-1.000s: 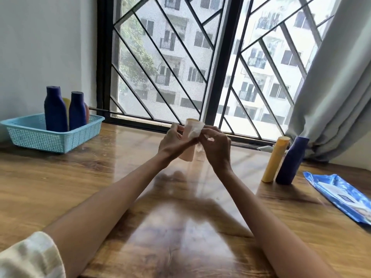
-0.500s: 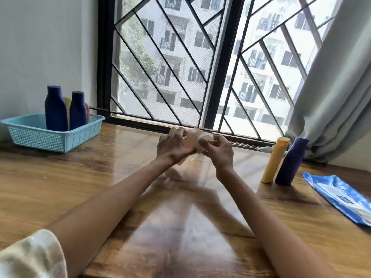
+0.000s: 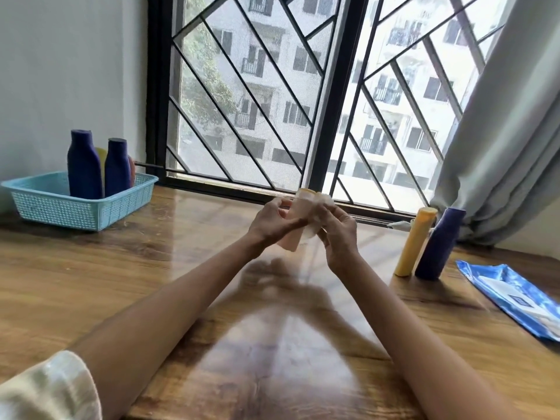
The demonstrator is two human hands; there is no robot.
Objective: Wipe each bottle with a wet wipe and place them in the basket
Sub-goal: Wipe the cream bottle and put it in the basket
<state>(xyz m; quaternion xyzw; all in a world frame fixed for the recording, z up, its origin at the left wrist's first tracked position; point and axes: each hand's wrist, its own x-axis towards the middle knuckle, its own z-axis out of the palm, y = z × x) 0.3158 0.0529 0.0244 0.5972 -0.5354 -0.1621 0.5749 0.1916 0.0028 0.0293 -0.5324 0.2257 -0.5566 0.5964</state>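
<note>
Above the middle of the wooden table my left hand (image 3: 274, 221) grips a pale peach bottle (image 3: 292, 237), held nearly upright. My right hand (image 3: 336, 228) presses a white wet wipe (image 3: 315, 213) against the bottle's right side and top. A light blue basket (image 3: 54, 204) stands at the far left with two dark blue bottles (image 3: 85, 165) upright in it; a yellow and a reddish bottle show partly behind them. At the right, a yellow bottle (image 3: 415, 241) and a dark blue bottle (image 3: 438, 244) stand side by side on the table.
A blue pack of wet wipes (image 3: 515, 298) lies flat at the right edge of the table. A barred window runs along the back, and a grey curtain (image 3: 500, 147) hangs at the right behind the standing bottles. A white wall is behind the basket.
The bottle has been turned and tilted in my hands while the wipe moved over its top and down its right side. Nothing else has moved.
</note>
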